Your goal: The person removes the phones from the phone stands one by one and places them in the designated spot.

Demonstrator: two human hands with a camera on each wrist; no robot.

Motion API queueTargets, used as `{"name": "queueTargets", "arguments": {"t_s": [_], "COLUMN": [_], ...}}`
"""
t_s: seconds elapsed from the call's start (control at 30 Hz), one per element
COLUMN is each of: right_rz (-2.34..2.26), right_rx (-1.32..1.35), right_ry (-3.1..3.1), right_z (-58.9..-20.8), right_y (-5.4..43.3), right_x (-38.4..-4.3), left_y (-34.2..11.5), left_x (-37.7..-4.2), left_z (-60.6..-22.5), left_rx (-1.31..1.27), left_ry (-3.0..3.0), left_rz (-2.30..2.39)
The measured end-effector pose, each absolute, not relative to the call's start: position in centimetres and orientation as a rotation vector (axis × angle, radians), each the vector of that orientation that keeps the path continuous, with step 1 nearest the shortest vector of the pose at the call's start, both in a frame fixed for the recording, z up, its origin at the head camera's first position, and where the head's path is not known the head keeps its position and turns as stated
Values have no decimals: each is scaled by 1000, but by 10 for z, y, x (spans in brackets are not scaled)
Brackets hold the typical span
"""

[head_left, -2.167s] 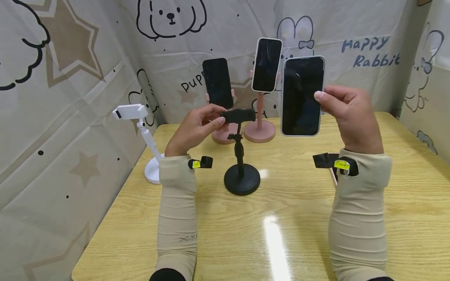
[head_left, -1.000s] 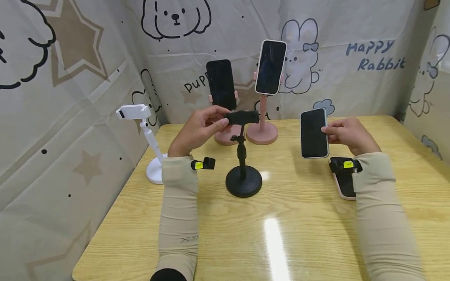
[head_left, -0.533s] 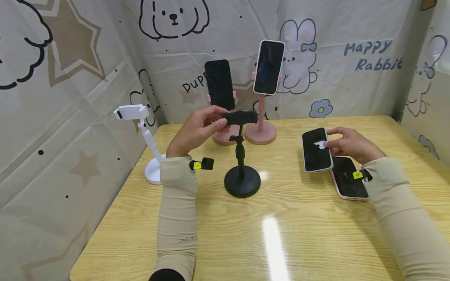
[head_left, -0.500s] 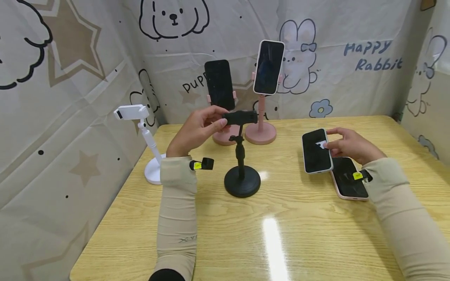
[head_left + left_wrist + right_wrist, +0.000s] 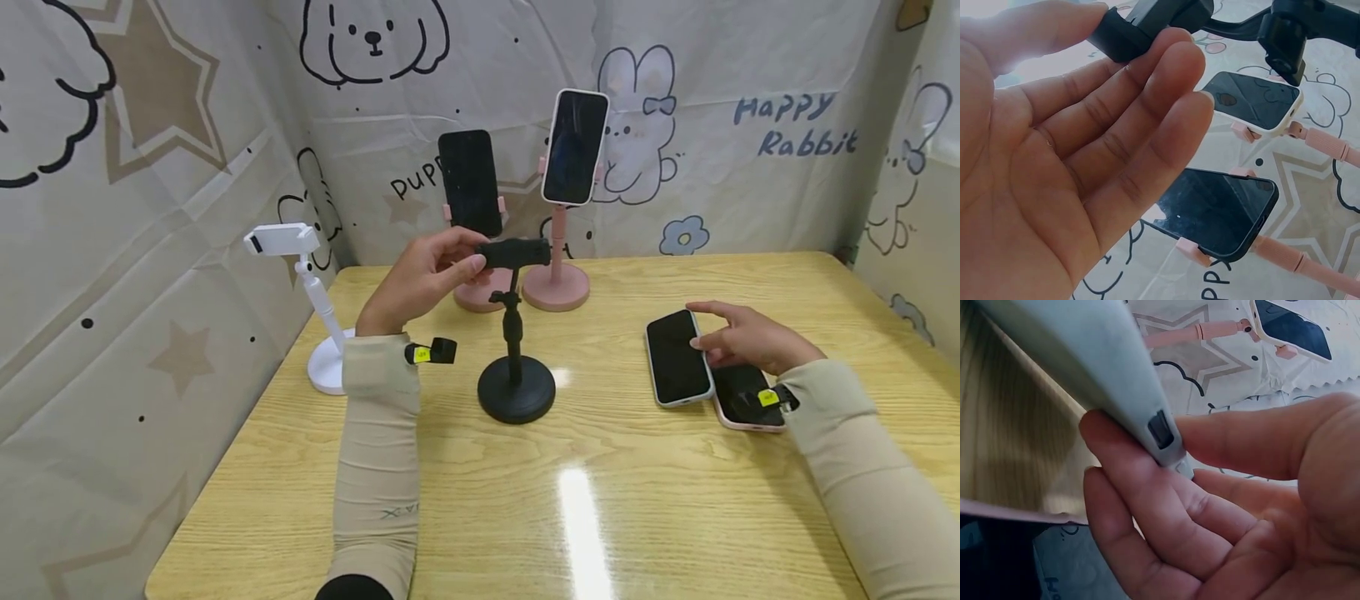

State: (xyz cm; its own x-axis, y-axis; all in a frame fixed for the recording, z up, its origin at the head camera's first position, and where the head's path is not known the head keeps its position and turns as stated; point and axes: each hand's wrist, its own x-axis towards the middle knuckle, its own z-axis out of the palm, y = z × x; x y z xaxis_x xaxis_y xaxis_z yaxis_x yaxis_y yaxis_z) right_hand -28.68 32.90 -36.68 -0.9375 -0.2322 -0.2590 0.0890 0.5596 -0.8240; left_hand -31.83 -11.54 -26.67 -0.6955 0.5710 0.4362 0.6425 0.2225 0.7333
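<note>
My left hand point(image 5: 420, 279) pinches one end of the clamp point(image 5: 517, 252) on a black phone stand point(image 5: 516, 392), which stands upright on the table. The left wrist view shows the thumb and fingertips at the black clamp end point(image 5: 1119, 37). At the right, my right hand point(image 5: 750, 337) holds a phone in a pale bluish case point(image 5: 675, 362) by its right edge, thumb over the dark screen, low over the tabletop. A second phone with a pink case point(image 5: 742, 396) lies flat beneath my right hand and wrist, partly covered. In the right wrist view, fingers support the pale case point(image 5: 1085, 356) from behind.
Two pink phone stands at the back carry a black phone point(image 5: 470, 183) and a white-cased phone point(image 5: 575, 146). On the left is a white phone stand point(image 5: 318, 300) with nothing in its clamp. A printed cloth point(image 5: 750, 200) surrounds the wooden table point(image 5: 480, 517).
My right hand has lowered the pale-cased phone from upright beside the stands to just above the tabletop at the right, tilting it flatter. My left hand stays on the black clamp.
</note>
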Motion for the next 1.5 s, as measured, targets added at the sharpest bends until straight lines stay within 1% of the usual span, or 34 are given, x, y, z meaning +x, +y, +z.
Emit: {"name": "queueTargets", "arguments": {"t_s": [0.33,0.8,1.33,1.5], "right_rz": [-1191,-965,-842,-772], "right_rx": [-130,-99,38,18], "right_ry": [2430,2590,2637,2677], "right_z": [-371,-363,-365,-366], "right_y": [329,308,301,302], "right_x": [-285,-282,-281,-281], "left_y": [-116,-116,-115,-115], "left_x": [-317,-315,-317,-318], "left_z": [-266,-264,-265,-265], "left_rx": [-1189,-1174,-1180,-1189], "left_ry": [-2406,-2423,-2424,-2411], "left_rz": [-1489,-1469,-1420,-1415]}}
